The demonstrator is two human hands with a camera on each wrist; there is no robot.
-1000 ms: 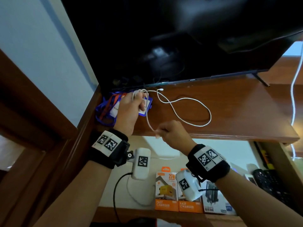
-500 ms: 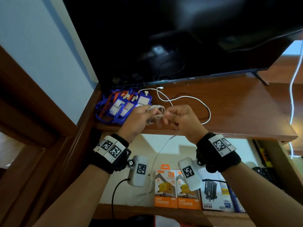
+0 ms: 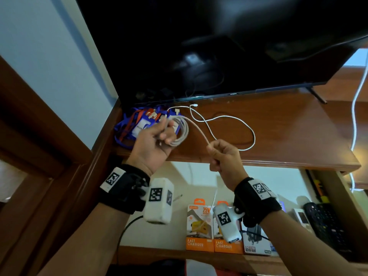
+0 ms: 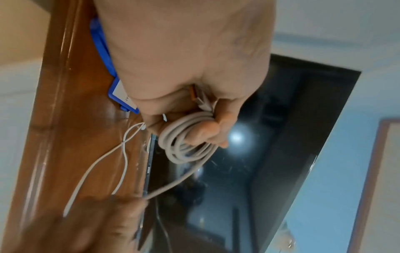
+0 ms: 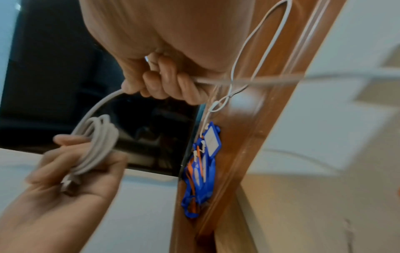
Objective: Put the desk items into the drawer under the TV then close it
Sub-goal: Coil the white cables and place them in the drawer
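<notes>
My left hand [image 3: 159, 134] holds a coil of thick white cable [image 3: 182, 132] above the desk's left end; in the left wrist view the loops [image 4: 184, 143] hang round its fingers [image 4: 216, 130]. My right hand [image 3: 221, 154] grips the same cable's free run [image 3: 199, 130], which hangs down past the wrist; the right wrist view shows the fingers [image 5: 168, 80] curled round it. A thinner white cable [image 3: 235, 124] lies looped on the wooden desk [image 3: 288, 132]. Blue badge holders with lanyards [image 3: 135, 126] lie at the desk's left corner. The open drawer [image 3: 209, 253] is below.
The black TV [image 3: 219, 46] stands on the desk just behind the hands. In the drawer stand orange fast-charger boxes [image 3: 200, 230], a dark adapter box [image 3: 256, 242] and a black remote [image 3: 326, 224]. Another white cord [image 3: 356, 108] hangs at the right. A wall and wooden frame close the left side.
The hands were together at the coil; now the right hand has pulled away to the right along the cable while the left still holds the coil, which has gained loops.
</notes>
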